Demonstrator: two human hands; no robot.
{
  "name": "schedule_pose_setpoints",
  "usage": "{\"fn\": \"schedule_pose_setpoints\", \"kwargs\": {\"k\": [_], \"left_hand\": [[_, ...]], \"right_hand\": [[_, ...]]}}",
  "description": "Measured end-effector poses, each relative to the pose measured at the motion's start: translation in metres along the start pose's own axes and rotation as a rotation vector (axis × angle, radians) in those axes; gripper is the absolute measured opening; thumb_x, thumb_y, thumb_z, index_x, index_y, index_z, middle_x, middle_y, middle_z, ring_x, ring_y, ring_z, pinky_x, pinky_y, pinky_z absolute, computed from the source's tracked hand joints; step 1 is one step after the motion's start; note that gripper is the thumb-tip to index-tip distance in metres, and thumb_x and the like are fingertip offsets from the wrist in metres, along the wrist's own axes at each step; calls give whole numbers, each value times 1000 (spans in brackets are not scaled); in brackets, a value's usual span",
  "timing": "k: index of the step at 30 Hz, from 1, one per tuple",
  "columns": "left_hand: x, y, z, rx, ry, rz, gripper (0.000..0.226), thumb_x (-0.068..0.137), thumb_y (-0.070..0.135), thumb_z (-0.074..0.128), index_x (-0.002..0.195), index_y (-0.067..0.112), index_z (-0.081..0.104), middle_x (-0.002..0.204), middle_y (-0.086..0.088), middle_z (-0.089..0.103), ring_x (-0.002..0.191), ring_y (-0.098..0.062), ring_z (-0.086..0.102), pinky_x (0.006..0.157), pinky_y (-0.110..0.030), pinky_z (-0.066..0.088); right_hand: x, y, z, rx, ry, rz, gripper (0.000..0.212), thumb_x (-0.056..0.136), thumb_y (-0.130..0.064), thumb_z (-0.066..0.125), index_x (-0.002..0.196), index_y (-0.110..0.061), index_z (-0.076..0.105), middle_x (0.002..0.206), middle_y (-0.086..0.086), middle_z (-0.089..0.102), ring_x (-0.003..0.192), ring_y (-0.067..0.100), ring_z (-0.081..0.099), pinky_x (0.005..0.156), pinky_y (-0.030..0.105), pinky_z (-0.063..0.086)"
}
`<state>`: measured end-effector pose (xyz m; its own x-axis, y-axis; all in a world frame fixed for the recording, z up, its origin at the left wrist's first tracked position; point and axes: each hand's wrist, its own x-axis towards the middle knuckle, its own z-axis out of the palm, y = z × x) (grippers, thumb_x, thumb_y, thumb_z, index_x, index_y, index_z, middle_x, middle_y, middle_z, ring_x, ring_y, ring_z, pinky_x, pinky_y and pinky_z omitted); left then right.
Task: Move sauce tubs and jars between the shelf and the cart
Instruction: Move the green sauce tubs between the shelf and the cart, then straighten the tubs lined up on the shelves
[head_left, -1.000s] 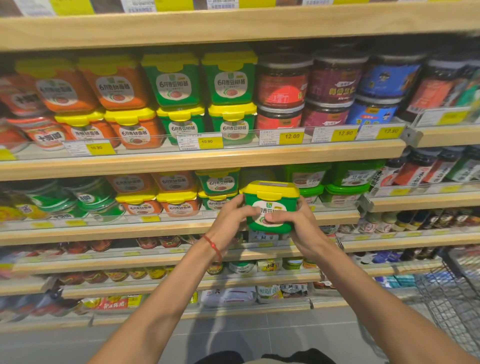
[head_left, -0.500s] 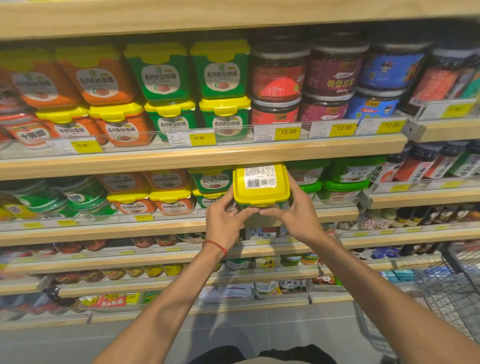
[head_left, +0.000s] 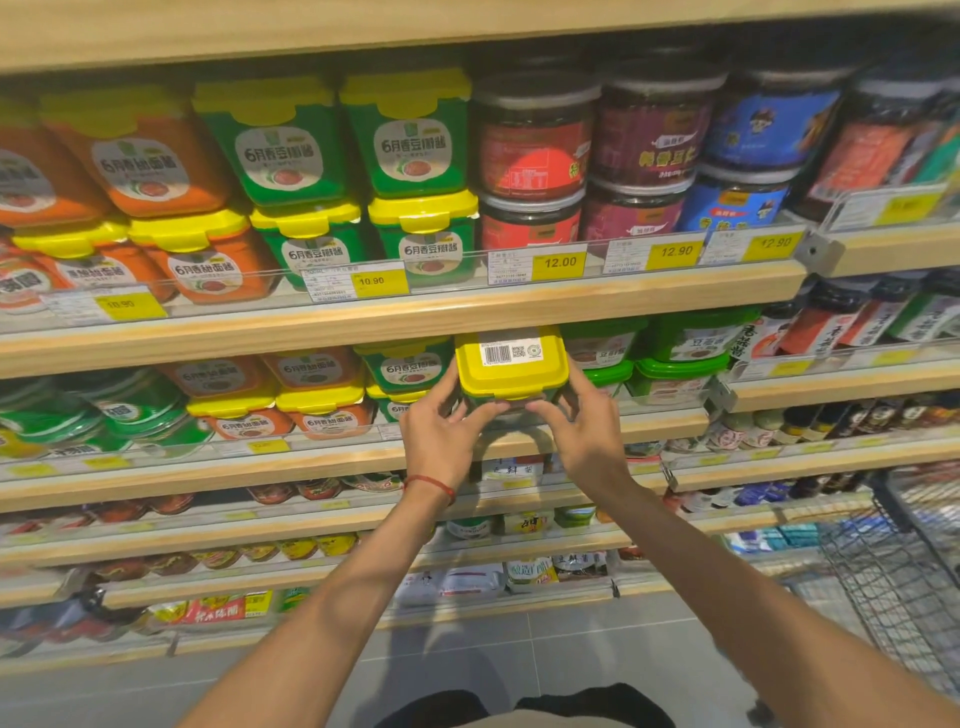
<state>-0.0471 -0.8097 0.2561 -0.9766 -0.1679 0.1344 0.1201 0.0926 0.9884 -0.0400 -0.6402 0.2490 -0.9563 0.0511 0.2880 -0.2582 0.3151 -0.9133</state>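
A green sauce tub with a yellow lid (head_left: 511, 364) is held at the front of the second shelf (head_left: 519, 441), tipped so its barcoded lid faces me. My left hand (head_left: 441, 436) grips its lower left side and wears a red string on the wrist. My right hand (head_left: 582, 426) grips its lower right side. The tub's green body is mostly hidden behind its lid and my fingers. It sits in a gap between stacked green tubs with yellow lids (head_left: 405, 371) on its left and green-lidded tubs (head_left: 675, 358) on its right.
The upper shelf (head_left: 415, 312) carries orange and green tubs and round jars behind price tags. Lower shelves hold small jars and packets. A wire shopping cart (head_left: 893, 582) stands at the lower right on the grey tiled floor.
The tub went from upright in front of the shelf to tipped lid-forward, and both hands have pushed it up and inward into the gap on the second shelf.
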Motion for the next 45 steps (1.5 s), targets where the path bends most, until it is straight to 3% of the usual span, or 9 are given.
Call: {"fn": "schedule_pose_setpoints", "kwargs": {"k": [3, 7, 10, 14, 23, 29, 33, 40, 45], "left_hand": [[-1, 1, 3, -33, 68, -33, 71, 72, 11, 90, 137, 11, 63, 125, 10, 71, 123, -7, 61, 101, -30, 55], [3, 9, 9, -36, 155, -58, 71, 74, 16, 90, 137, 3, 60, 139, -10, 61, 92, 16, 62, 81, -6, 51], [9, 12, 12, -6, 163, -66, 70, 78, 13, 87, 139, -3, 56, 144, -16, 56, 109, 0, 59, 75, 0, 46], [16, 5, 12, 37, 180, -70, 64, 83, 8, 83, 139, -4, 54, 143, -19, 57, 120, -15, 60, 83, -4, 50], [23, 4, 23, 43, 337, -101, 55, 78, 19, 88, 124, -2, 68, 121, -11, 71, 105, -13, 70, 93, -24, 57], [26, 10, 31, -51, 379, -169, 43, 81, 11, 85, 117, -6, 70, 109, -7, 72, 102, -16, 72, 95, -30, 57], [18, 7, 31, -10, 362, -161, 39, 84, 12, 82, 118, -3, 71, 107, -8, 74, 89, 2, 71, 87, -16, 57], [-1, -10, 21, 76, 381, -231, 31, 92, 5, 71, 121, -3, 69, 113, -16, 73, 84, 4, 68, 79, -6, 53], [0, -5, 26, 201, 215, -295, 50, 93, 19, 72, 140, 6, 58, 136, -4, 64, 125, -15, 60, 98, -14, 44]], "right_hand": [[2, 0, 2, 111, 38, 49, 58, 99, -8, 70, 153, -10, 51, 135, 3, 71, 129, 19, 66, 112, 49, 52], [12, -3, 6, 175, 161, 158, 58, 86, -13, 85, 140, -4, 65, 126, 3, 75, 122, 9, 69, 105, 30, 56], [20, -7, 9, 154, 221, 237, 64, 79, -19, 92, 137, -6, 68, 125, 3, 74, 115, 14, 72, 96, 35, 62], [26, -9, 12, -62, 274, 208, 57, 82, -33, 89, 130, -6, 71, 107, 4, 74, 84, 14, 72, 84, 39, 64], [29, -3, 17, -116, 314, 90, 35, 100, -23, 72, 125, 2, 72, 105, 9, 77, 98, 16, 73, 91, 45, 62], [34, -8, 15, -73, 246, 183, 28, 100, -18, 71, 112, 7, 71, 92, 15, 78, 84, 12, 70, 80, -12, 28], [34, -2, 14, 2, 206, 216, 31, 101, -14, 68, 127, 3, 69, 110, 13, 77, 99, 12, 73, 99, 24, 57], [16, 8, 12, 34, 69, 318, 51, 96, -8, 63, 146, -4, 54, 127, 8, 64, 115, 15, 61, 104, 41, 55], [14, 19, 11, -139, -45, 285, 59, 99, 1, 59, 156, -1, 41, 118, 8, 65, 112, 19, 61, 90, 16, 45]]}}
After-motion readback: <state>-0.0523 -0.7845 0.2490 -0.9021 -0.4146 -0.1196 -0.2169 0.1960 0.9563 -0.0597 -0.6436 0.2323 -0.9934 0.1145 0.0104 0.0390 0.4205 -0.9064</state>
